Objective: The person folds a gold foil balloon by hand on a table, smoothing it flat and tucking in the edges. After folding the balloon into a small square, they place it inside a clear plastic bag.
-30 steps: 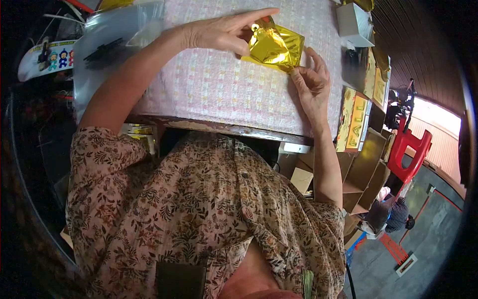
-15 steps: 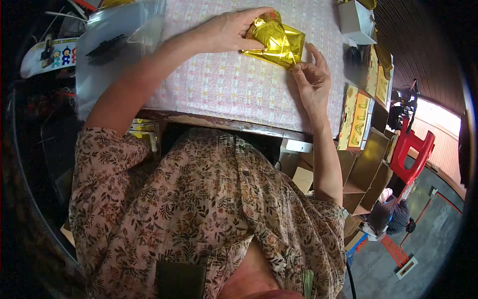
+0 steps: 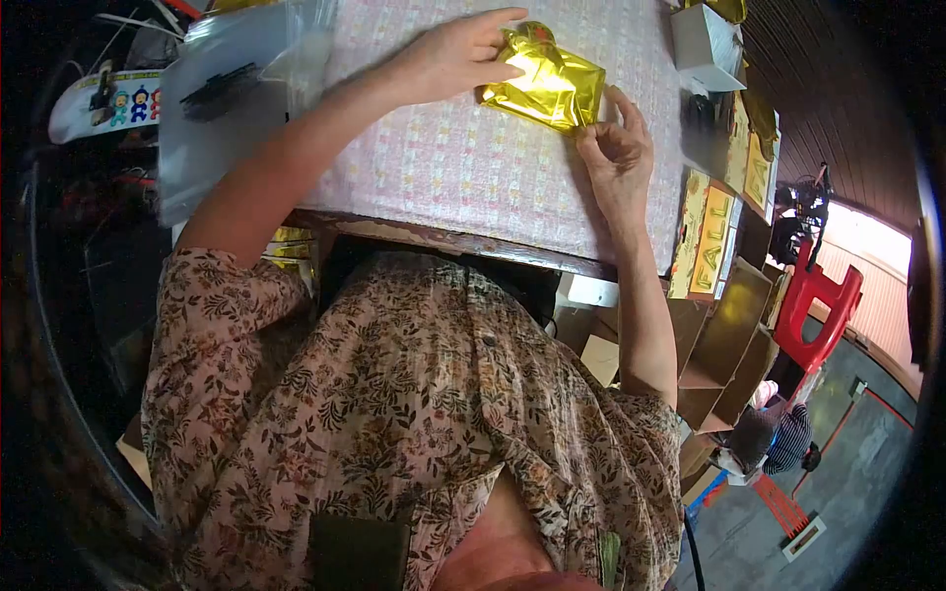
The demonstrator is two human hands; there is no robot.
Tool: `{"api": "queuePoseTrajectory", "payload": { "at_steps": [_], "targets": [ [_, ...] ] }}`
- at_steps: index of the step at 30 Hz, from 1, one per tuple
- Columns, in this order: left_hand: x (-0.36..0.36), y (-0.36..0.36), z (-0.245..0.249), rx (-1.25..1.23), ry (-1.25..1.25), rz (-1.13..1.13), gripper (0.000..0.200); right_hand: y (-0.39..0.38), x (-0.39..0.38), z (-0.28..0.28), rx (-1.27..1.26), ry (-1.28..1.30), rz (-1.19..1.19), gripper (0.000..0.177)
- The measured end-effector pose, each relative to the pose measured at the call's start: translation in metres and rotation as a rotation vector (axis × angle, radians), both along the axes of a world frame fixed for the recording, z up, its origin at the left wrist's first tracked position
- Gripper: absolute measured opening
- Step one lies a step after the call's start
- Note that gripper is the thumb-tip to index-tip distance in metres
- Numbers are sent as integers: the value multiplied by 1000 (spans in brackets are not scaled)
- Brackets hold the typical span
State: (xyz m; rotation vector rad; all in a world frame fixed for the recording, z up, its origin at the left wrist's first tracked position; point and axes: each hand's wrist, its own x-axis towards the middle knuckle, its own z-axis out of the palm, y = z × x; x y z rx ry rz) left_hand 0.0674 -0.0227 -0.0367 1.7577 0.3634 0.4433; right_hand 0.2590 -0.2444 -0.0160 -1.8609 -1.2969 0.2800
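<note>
A folded piece of shiny gold foil (image 3: 557, 94) lies on the cloth-covered table, creased, with a small reddish mark near its top. My right hand (image 3: 623, 148) pinches its lower right corner between thumb and finger, the other fingers curled or raised beside it. At the foil's left edge is my left hand (image 3: 471, 54), its thumb stretched onto the foil. The left index finger points past the foil's top, apart from the thumb. The left hand's other fingertips are partly hidden.
Clear plastic bags (image 3: 232, 118) lie at the table's left. On the right are a white box (image 3: 708, 47) and yellow packs marked FALL (image 3: 711, 251). Cardboard boxes (image 3: 729, 325) and a red plastic stool (image 3: 823, 315) stand beyond. Another person (image 3: 788, 438) is farther off.
My left hand has loosened and slid slightly left off the foil, its fingers spreading. The foil looks flatter. My right hand keeps its pinch on the corner.
</note>
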Motion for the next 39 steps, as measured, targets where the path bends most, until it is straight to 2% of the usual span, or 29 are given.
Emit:
{"api": "queuePoseTrajectory", "payload": {
  "at_steps": [2, 3, 5, 6, 8, 10, 12, 13, 15, 16, 20, 22, 23, 24, 25, 26, 27, 28, 33, 35, 39],
  "targets": [
    [-5, 6, -5, -96, -109, -6, 80, 1, 0, -2, 11, -1, 0, 18],
    [-12, -1, 15, -94, -108, -7, 80, 1, 0, -2, 17, 0, -3, 18],
    [-29, -17, 51, -136, 16, 188, 58, 1, 0, 0, 13, 16, -4, 18],
    [-29, -20, 44, -136, 17, 189, 58, 1, -1, 0, 9, 32, -4, 18],
    [-25, -30, 27, 734, 116, 351, 93, 0, 0, 0, 1, -62, 14, 16],
    [-21, -35, 20, 807, 180, 389, 99, 0, 2, -2, -4, -155, 35, 17],
    [-19, -37, 13, 877, 251, 400, 106, 0, 4, -5, -34, -101, 21, 44],
    [-17, -37, 9, 879, 253, 405, 106, 0, 5, -6, -33, -101, 26, 44],
    [-14, -39, 1, 968, 336, 432, 106, 0, 4, -7, -55, -34, 25, 64],
    [-13, -40, -3, 959, 344, 432, 105, 0, 6, -8, -55, -33, 29, 64],
    [-13, -43, 4, 965, 397, 424, 107, 0, 7, -9, -48, -95, 30, 62],
    [-14, -45, 6, 900, 298, 439, 92, -1, 11, -13, -49, -101, 17, 60],
    [-11, -42, 3, 902, 295, 430, 92, 3, 15, -18, 16, -294, 60, 59],
    [-7, -36, 0, 1102, 93, 493, 77, 4, 19, -21, 79, -488, 96, 58],
    [-3, -33, -2, 1290, -126, 547, 64, 2, 23, -24, 74, -487, 73, 58],
    [-3, -37, 4, 1286, -147, 520, 64, 4, 18, -12, 76, -600, 71, 56],
    [-7, -45, 15, 1278, 77, 370, 68, 2, 13, -6, 70, -715, 66, 55],
    [-8, -49, 22, 1264, 297, 221, 72, -2, 8, -10, -69, 93, -13, 17],
    [-4, -45, 18, 1329, 315, 106, 60, -9, 13, -1, -86, 89, 59, 18],
    [-3, -45, 20, 1352, 396, 78, 59, -10, 6, 6, -27, -129, 67, 18],
    [-4, -44, 17, 1358, 389, 66, 57, -12, 6, 9, -45, -32, 21, 12]
  ]
}}
